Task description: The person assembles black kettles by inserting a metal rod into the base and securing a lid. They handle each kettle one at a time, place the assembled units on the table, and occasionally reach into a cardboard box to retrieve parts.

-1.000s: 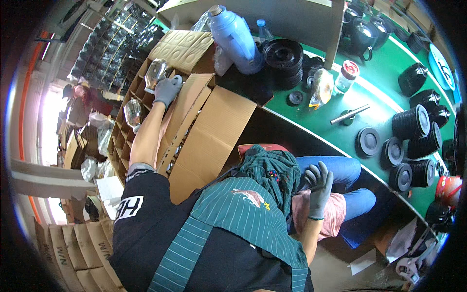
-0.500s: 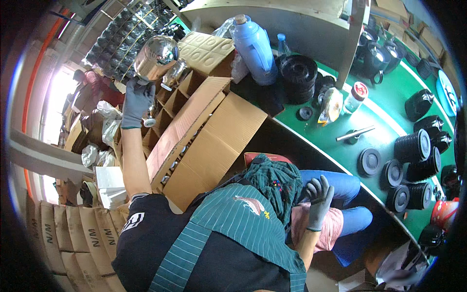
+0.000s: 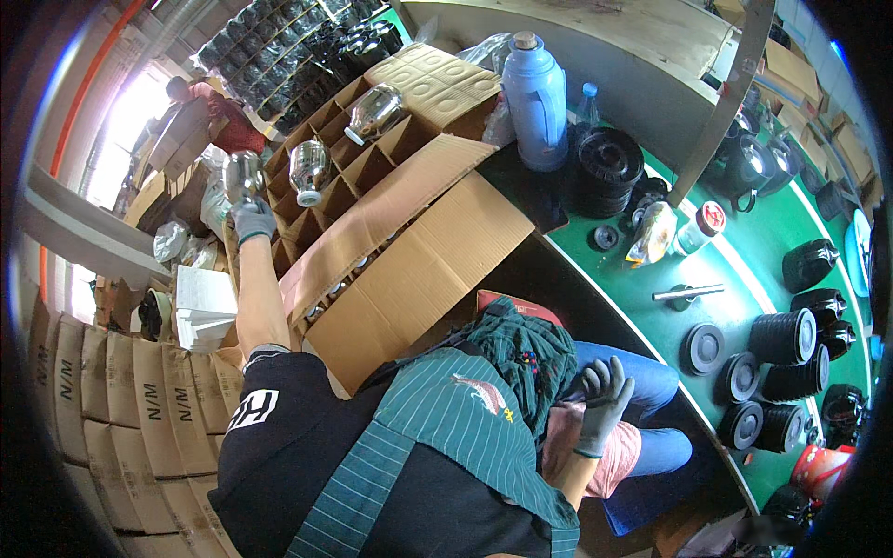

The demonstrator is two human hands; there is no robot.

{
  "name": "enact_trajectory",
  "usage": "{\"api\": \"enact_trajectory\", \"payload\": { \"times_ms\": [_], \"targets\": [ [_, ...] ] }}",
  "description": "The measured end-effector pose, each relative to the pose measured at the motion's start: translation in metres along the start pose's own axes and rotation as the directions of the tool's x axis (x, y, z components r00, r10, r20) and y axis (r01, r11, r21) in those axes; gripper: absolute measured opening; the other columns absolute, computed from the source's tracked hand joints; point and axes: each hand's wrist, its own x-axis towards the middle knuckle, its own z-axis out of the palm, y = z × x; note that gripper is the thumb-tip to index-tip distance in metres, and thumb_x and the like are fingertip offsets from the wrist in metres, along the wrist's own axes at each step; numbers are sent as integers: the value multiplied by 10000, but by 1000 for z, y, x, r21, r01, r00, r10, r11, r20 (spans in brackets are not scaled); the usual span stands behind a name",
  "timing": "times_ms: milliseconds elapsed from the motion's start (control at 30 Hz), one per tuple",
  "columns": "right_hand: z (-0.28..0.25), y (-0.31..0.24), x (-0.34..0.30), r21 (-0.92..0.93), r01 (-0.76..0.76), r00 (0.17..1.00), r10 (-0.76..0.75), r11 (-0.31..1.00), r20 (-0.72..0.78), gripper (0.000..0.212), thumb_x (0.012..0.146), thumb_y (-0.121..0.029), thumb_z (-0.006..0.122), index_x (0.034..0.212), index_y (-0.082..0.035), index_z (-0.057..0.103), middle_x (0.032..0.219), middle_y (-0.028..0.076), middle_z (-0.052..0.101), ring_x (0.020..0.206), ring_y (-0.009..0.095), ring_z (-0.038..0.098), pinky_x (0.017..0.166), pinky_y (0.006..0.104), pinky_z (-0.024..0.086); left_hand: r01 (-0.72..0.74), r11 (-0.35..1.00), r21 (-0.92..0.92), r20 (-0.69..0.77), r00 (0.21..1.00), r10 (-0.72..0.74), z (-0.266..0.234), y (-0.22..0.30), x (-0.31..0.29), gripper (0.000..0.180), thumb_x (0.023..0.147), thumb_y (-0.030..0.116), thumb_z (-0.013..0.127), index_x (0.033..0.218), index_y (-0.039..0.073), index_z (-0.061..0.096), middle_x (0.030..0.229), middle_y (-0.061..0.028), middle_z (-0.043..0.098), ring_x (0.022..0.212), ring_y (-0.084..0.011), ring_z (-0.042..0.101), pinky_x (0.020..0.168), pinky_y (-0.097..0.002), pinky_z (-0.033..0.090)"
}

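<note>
- The left hand (image 3: 252,221), in a grey knit glove, is raised at the far end of an outstretched arm, its fingers closed around the lower end of a silvery, mirrored glass flask (image 3: 244,175).
- That flask stands roughly upright above the hand, at the left edge of a brown cardboard box with a grid of dividers (image 3: 327,217) — whether over the cells or just outside them, I cannot tell.
- Two more silvery flasks sit tilted on the grid, narrow ends toward the person: one near the held flask (image 3: 310,169), the other farther right (image 3: 377,112).
- The right hand (image 3: 606,407), also in a grey glove, is held above the lap, fingers loosely curled and apart, with nothing in them.
- A tan moulded pad with round rings (image 3: 435,79) lies at the far right of the box; a wide brown cardboard flap (image 3: 428,265) slopes toward the person.
- Beyond the flap, on the desk with a green top (image 3: 642,299), stand a light-blue vacuum jug with a cork (image 3: 537,116) and, just beside it, a stack of round black plastic lids (image 3: 609,172).
- Farther right on the desk are a clear jar with a red lid (image 3: 698,231), a silver metal tube (image 3: 688,293) and more black discs (image 3: 704,349) — some flat, some stacked.
</note>
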Motion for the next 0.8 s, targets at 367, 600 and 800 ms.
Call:
{"api": "enact_trajectory", "payload": {
  "times_ms": [367, 600, 800],
  "targets": [
    [-2, 1, 2, -52, 2, 999, -4, 999, -35, 694, 1144, -575, 324, 1562, -45, 489, 1315, 178, 700, 1082, 282, 714, 980, 397, 555, 380, 910, -162, 307, 896, -320, 52, 21, -58, 610, 948, 214, 728, 1402, -41, 409, 1302, -220, 687, 1228, -321, 691, 993, -406, 571],
    [-3, -1, 2, -50, 0, 1000, 0, 999, 5, 689, 1150, -568, 298, 1555, -45, 495, 1298, 172, 706, 1067, 273, 714, 977, 393, 553, 405, 892, -199, 330, 885, -328, 40, 40, -57, 406, 968, 352, 620, 1182, 41, 472, 1061, -155, 614, 985, -295, 583, 824, -425, 480],
    [-1, -2, 1, -16, 17, 1000, -16, 1000, 20, 692, 1144, -576, 328, 1526, -29, 514, 1263, 172, 703, 1021, 273, 701, 932, 387, 548, 475, 808, -348, 369, 862, -348, 72, 18, -51, 360, 985, 470, 527, 994, 110, 527, 854, -98, 552, 778, -272, 491, 679, -441, 402]
  ]
}}
